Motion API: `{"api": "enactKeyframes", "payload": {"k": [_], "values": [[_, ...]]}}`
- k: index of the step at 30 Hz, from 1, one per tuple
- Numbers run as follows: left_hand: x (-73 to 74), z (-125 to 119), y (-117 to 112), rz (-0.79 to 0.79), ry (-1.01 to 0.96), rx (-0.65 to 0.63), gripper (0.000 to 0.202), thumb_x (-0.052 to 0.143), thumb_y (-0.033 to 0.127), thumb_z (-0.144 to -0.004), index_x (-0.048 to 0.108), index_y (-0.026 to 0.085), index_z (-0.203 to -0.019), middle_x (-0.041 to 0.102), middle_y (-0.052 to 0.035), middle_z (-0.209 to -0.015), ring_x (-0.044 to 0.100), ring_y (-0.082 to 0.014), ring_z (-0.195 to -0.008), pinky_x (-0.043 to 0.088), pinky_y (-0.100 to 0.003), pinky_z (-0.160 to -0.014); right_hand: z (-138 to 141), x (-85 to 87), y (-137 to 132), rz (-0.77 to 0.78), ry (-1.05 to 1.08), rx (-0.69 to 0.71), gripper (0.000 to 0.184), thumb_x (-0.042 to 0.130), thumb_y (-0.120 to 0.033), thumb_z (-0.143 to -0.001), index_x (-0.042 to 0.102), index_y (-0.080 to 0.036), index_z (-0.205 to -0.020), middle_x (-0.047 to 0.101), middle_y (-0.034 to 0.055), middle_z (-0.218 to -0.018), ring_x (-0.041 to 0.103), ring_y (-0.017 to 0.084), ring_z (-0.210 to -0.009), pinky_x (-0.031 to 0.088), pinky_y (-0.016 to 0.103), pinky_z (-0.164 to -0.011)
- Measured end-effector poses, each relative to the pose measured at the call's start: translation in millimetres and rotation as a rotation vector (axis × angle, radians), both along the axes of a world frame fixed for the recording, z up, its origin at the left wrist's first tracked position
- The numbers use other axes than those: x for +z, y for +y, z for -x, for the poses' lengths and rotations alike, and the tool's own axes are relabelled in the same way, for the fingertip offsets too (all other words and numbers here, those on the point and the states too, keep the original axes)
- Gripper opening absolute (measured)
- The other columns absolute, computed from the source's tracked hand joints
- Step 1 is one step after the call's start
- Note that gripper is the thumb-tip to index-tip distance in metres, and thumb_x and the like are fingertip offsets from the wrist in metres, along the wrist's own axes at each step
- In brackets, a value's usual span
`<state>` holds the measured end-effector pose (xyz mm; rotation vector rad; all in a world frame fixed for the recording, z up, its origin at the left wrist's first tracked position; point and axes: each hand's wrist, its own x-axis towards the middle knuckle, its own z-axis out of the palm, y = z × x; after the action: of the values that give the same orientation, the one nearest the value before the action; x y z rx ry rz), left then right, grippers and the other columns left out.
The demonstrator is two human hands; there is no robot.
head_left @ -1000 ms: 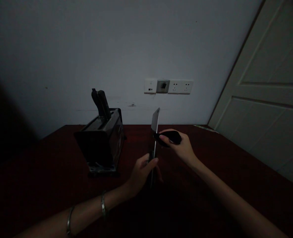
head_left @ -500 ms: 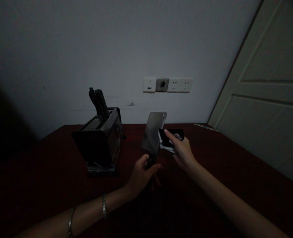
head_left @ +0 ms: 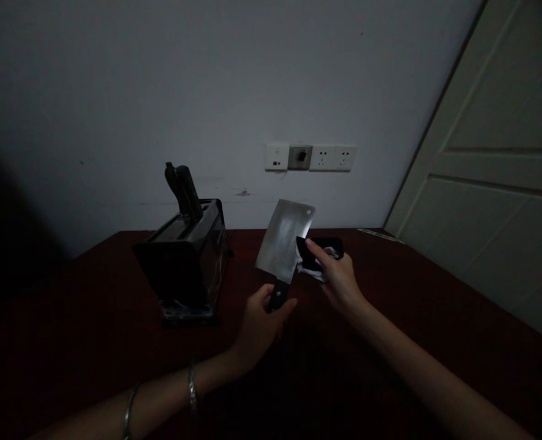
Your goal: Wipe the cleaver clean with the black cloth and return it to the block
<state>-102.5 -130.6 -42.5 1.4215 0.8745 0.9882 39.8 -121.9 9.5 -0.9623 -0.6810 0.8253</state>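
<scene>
Broad silver metal cleaver with a black handle (head_left: 283, 241) held blade-up, black-and-white cloth (head_left: 308, 260) beside it

The cleaver's handle sits between the thumb and fingers of the left hand (head_left: 262, 319), one rivet showing. Beyond that grip the near-rectangular blade rises, tilted rightward, its streaked flat face in view; a small round hole pierces its far right corner. The cloth, bunched with white folds, lies under the thumb of the right hand (head_left: 338, 278), its left end at the blade's right edge; contact is unclear.
</scene>
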Motion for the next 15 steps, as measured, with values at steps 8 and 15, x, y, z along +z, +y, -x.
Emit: {"api": "enactKeyframes", "payload": {"k": [8, 15], "values": [[1.2, 1.1, -2.9, -0.006, -0.045, -0.045, 0.025, 0.051, 0.042, -0.079, 0.048, 0.018, -0.081, 0.046, 0.0074, -0.054, 0.04, -0.0047, -0.035, 0.03, -0.015, -0.03, -12.0, 1.6, -2.9, -0.15, -0.625, -0.164, 0.022, 0.068, -0.035, -0.067, 0.063, -0.017, -0.077, 0.062, 0.0045, -0.074, 0.059, 0.017, -0.068, 0.05, 0.034, -0.064], [2.6, -0.3, -10.7, 0.065, -0.046, -0.067, 0.023, 0.049, 0.04, -0.08, 0.04, 0.019, -0.079, 0.046, 0.0077, -0.053, 0.042, -0.0061, -0.036, 0.033, -0.016, -0.031, -11.2, 10.8, -14.7, -0.495, -1.218, -0.012, 0.013, 0.057, -0.021, -0.08, 0.06, -0.022, -0.092, 0.061, 0.005, -0.088, 0.058, 0.017, -0.083, 0.047, 0.033, -0.073]]}}
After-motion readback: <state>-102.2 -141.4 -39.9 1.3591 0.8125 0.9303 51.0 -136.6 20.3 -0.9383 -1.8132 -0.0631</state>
